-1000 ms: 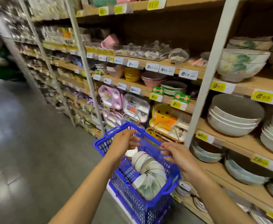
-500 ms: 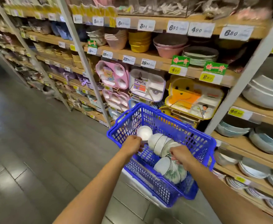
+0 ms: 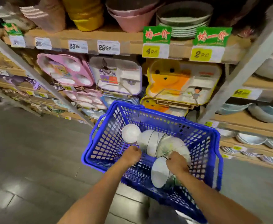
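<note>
Head view looks down over two bare forearms into a blue plastic basket [image 3: 202,143], which is close in front of a wooden shelf [image 3: 132,46]. Inside the basket lies a curved row of pale bowls [image 3: 150,141], tipped on their sides and nested one into the next. The row runs from the far left corner toward the near right.

The left hand [image 3: 131,155] is inside the near left part of the basket, fingers curled downward just beside the row. I cannot tell whether they pinch a bowl or only touch it, since the fingertips are hidden behind the knuckles. The right hand [image 3: 177,162] is closed over the near end of the row, fingers hooked round the rim of a bowl with a faint green pattern. The nearest bowl [image 3: 159,174] stands on edge just below that hand.

Behind the basket, divided children's trays stand upright on the shelf: a pink tray [image 3: 64,68], a white tray [image 3: 116,75] and a yellow bear tray [image 3: 181,78]. The board above them carries white price tags [image 3: 108,47] and two green signs [image 3: 156,34] with red characters over yellow labels. On top of it are pink basins [image 3: 131,16], a yellow stack [image 3: 87,13] and green plates [image 3: 184,28]. A grey post [image 3: 245,62] slants up on the right, with larger pale dishes [image 3: 265,112] beyond it. Grey floor [image 3: 27,159] fills the left side.
</note>
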The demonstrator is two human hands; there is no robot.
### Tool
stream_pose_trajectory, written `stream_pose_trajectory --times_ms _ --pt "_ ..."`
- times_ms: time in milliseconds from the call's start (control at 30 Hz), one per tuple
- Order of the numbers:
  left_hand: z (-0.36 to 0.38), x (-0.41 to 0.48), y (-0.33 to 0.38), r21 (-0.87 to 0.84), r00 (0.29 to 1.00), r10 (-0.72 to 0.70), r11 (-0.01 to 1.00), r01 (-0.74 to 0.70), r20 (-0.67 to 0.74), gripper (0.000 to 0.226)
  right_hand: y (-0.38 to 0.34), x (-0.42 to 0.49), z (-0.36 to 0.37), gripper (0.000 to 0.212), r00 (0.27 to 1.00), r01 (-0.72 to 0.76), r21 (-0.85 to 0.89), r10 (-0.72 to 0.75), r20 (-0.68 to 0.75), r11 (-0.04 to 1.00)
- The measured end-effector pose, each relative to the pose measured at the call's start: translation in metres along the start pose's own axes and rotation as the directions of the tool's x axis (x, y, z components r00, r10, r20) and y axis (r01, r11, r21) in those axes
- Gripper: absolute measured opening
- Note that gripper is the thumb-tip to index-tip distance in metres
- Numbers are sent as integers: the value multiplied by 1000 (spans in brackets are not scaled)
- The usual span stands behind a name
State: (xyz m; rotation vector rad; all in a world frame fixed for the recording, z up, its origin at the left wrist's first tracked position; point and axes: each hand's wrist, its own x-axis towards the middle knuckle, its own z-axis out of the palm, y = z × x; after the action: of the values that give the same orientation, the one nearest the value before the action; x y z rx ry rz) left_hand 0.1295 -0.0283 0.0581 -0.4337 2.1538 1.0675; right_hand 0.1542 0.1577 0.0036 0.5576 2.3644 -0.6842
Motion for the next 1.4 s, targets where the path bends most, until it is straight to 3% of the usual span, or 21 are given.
stream_pose_trajectory --times_ms 133,200,333,500,667,733,867,1000,1200,1400 --pt "19 41 -12 107 992 -92 991 82 87 32 4 9 15 31 999 -44 -132 41 -27 990" --pt "33 63 -19 77 974 -155 987 144 165 24 5 12 24 31 999 -11 -223 1 -47 975" --pt "60 92 -27 215 947 -176 969 119 268 35 3 22 44 29 990 106 -454 -138 -38 885" --pt "88 123 -56 346 912 -224 933 98 345 42 -9 28 54 25 987 111 -553 -156 -34 826" --pt "104 137 -74 352 849 -250 933 81 466 33 -23 19 49 12 990 -18 -569 -66 -126 822" --pt "108 139 -77 338 849 -225 939 58 478 40 -19 23 62 36 989 -9 -536 -71 -129 844" --pt "115 145 -87 319 869 -158 948 0 470 38 -17 24 68 32 972 -47 -488 -74 -225 872" --pt "122 150 -90 320 892 -147 948 4 426 36 -17 23 65 35 973 -66 -469 -47 -225 881" --pt "112 144 -80 423 868 -179 906 -39 464 31 -16 21 54 50 980 -56 -411 -28 -195 910" --pt "103 131 -76 410 877 -156 910 -51 454 34 -3 7 46 65 978 -111 -398 28 -207 911"
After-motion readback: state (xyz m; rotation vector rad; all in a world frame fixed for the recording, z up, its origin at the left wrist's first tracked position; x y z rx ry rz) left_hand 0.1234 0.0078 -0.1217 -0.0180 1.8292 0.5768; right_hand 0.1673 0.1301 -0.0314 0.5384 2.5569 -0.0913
